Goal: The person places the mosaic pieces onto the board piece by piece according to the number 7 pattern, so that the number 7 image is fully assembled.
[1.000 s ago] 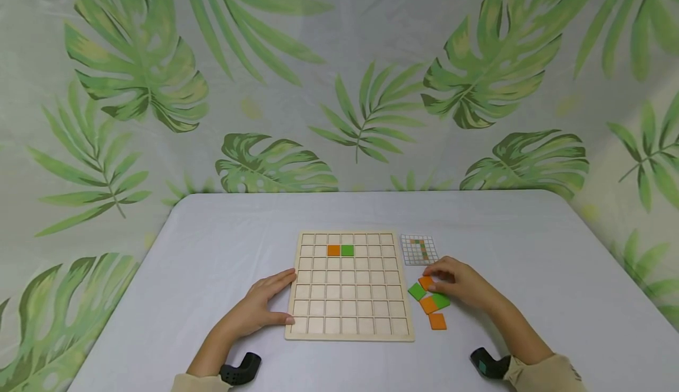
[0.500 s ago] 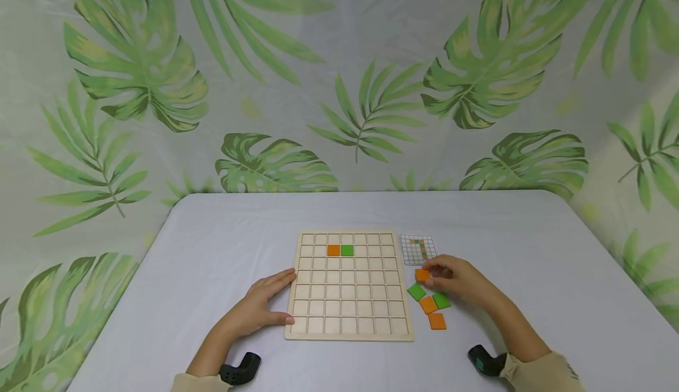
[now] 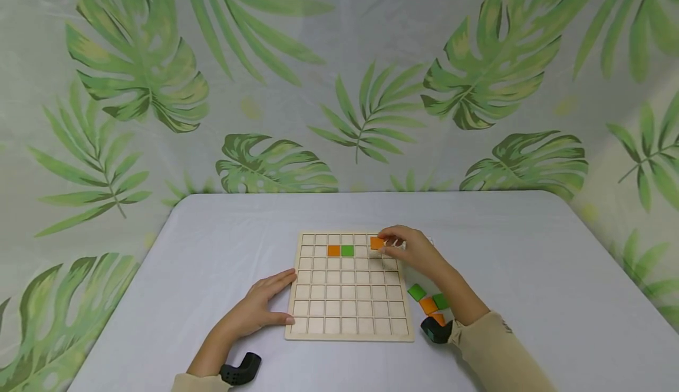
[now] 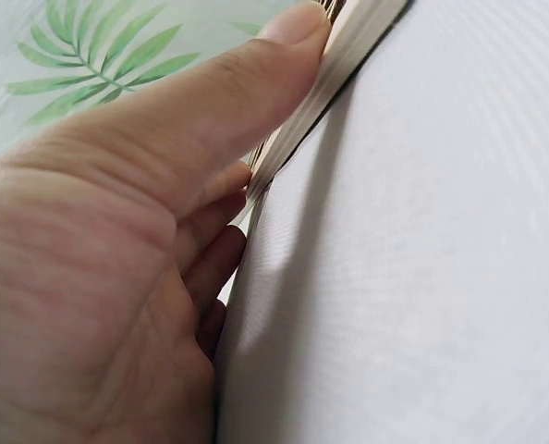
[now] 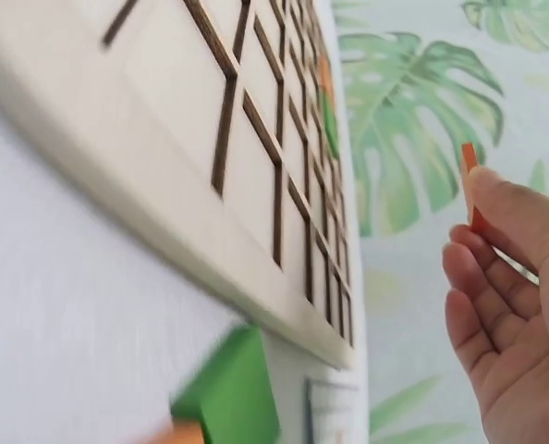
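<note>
A wooden grid board (image 3: 329,292) lies on the white table. In its second row an orange tile (image 3: 333,250) sits beside a green tile (image 3: 347,250). My right hand (image 3: 414,249) pinches another orange square tile (image 3: 376,243) by thumb and fingertips, over the board's upper right part. The right wrist view catches that tile (image 5: 469,185) edge-on, thin and upright. My left hand (image 3: 254,305) rests against the board's left side, thumb and fingers spread along the edge. Close up in the left wrist view, the thumb (image 4: 247,79) touches the board's rim (image 4: 348,60).
Right of the board lie loose tiles: a green one (image 3: 417,292), an orange one (image 3: 428,305), another green (image 3: 440,301) and a second orange (image 3: 437,319), partly behind the black wrist device (image 3: 436,330). A printed grid card (image 5: 330,407) is mostly hidden behind my right hand in the head view.
My right hand has picked the orange tile from the loose pile and carried it up and left, over the board. The left hand has stayed in place.
</note>
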Available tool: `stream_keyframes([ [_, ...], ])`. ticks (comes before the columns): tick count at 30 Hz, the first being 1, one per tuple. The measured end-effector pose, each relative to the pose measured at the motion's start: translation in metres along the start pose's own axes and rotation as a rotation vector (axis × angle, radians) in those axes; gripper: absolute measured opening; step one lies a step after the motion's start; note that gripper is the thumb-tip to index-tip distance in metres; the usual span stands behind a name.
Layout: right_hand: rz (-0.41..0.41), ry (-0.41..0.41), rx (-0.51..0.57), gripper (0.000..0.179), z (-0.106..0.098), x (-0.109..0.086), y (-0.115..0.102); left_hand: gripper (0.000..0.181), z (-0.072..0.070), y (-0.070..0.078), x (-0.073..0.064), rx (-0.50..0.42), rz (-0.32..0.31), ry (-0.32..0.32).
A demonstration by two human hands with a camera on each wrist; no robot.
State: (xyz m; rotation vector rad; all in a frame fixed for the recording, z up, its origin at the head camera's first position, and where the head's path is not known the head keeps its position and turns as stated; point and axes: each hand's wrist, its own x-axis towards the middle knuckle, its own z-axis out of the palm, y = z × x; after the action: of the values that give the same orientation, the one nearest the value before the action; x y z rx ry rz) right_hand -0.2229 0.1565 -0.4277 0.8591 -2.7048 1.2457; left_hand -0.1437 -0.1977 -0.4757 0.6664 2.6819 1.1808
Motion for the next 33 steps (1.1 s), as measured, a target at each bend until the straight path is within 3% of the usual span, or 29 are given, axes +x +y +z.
stream_keyframes([
  [8,0.105,-0.071,0.045,0.028,0.028,0.02,0.014,0.088,0.001,0.0,0.001,-0.004,-0.011,-0.008],
  [18,0.105,-0.11,-0.058,0.027,0.042,0.025,0.018,0.088,0.0,0.001,0.0,0.011,-0.01,-0.004],
  [26,0.113,-0.13,-0.046,0.035,0.04,0.021,0.015,0.088,0.0,0.001,0.001,0.007,-0.006,-0.003],
  [33,0.119,-0.093,0.041,0.044,0.018,0.008,0.006,0.088,-0.001,0.002,0.0,0.012,-0.009,0.0],
])
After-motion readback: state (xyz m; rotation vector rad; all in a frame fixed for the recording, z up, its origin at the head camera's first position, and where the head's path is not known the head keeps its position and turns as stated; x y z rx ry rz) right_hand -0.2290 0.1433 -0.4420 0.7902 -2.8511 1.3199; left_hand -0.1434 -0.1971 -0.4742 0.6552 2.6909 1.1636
